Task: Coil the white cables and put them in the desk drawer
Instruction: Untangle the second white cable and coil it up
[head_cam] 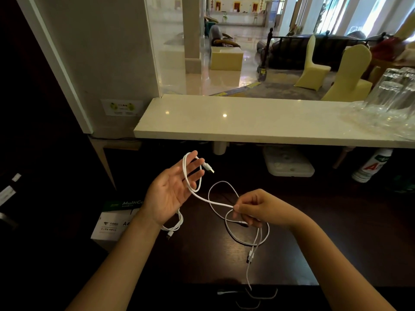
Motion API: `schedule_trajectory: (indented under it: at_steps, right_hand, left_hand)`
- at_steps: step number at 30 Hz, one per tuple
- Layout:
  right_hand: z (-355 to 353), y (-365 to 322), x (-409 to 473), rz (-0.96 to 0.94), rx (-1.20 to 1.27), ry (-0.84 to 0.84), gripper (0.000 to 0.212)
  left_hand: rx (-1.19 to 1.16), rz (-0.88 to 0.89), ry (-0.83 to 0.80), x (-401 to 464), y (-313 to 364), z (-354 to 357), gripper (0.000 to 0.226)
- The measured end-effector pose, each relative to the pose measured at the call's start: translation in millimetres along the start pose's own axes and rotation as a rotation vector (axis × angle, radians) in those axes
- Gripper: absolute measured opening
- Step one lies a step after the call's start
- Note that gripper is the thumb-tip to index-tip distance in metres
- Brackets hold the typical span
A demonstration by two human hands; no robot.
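My left hand is raised palm up over the dark desk, fingers straight. A white cable loops round those fingers, its USB plug sticking out past the fingertips. The cable runs right to my right hand, which pinches it between thumb and curled fingers. Loops of white cable hang below that hand, with connectors dangling over the desk's front edge. A second white cable lies under my left wrist. No drawer is visible.
A white stone counter overhangs the desk's back. Clear glasses stand at its right end. A box of A4 paper sits at the left, a white bottle at the right, a white block under the counter.
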State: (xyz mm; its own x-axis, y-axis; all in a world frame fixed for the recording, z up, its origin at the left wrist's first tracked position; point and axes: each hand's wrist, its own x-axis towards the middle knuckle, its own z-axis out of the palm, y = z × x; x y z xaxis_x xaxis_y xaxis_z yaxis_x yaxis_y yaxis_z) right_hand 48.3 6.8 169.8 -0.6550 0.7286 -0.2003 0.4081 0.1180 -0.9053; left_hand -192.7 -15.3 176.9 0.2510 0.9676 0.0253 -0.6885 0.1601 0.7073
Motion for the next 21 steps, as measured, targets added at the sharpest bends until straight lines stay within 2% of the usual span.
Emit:
schedule_trajectory:
  at_steps: [8,11,13,15,19,21]
  right_hand:
    - [3.3,2.1,-0.6,-0.006,0.0,-0.067,0.02]
    - [4.9,4.8,0.2,-0.021,0.019,-0.117,0.019]
    - [4.4,8.8,2.2,-0.031,0.017,-0.133,0.017]
    - [3.2,14.6,5.6,-0.039,-0.002,-0.128,0.013]
    - [-2.7,25.7,13.3,0.023,-0.089,-0.16,0.013]
    - [-10.4,26.9,15.1,0.068,-0.13,-0.192,0.014]
  left_hand:
    - [-0.11,-0.072,-0.225,-2.5,2.4,-8.1,0.07]
    - [-0.004,-0.076,-0.167,-4.3,-1.9,-5.0,0.075]
    - [0.094,-0.029,-0.069,-5.3,-8.5,-2.9,0.07]
    - [0.086,0.003,-0.036,-5.4,-13.2,-1.4,0.063]
    - [-0.061,-0.1,-0.145,-7.9,-16.3,-3.6,0.052]
    - [-0.034,-0.15,-0.175,-11.4,-17.6,-8.2,0.049]
